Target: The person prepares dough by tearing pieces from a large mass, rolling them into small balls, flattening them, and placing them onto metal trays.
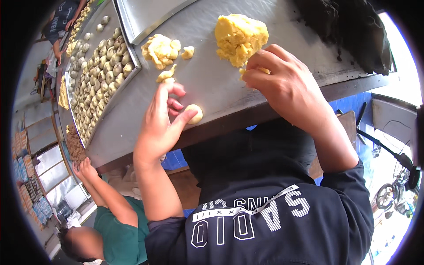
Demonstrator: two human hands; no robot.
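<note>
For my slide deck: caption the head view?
Left hand rolls a dough ball while right hand pinches the yellow dough lump.

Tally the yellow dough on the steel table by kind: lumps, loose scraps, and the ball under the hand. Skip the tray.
Large dough lump: 1
Smaller torn dough pile: 1
Loose dough scraps: 2
Rolled dough ball at the left hand: 1
Total: 5
The right hand hides part of a further bit by the big lump, so it is not counted.

Both forearms came up from the lower edge in dark sleeves pushed back. The left hand point(161, 123) stood on edge, fingers loosely curled — the right hand point(282, 84) lay knuckles-up, fingertips pinched together.
</note>
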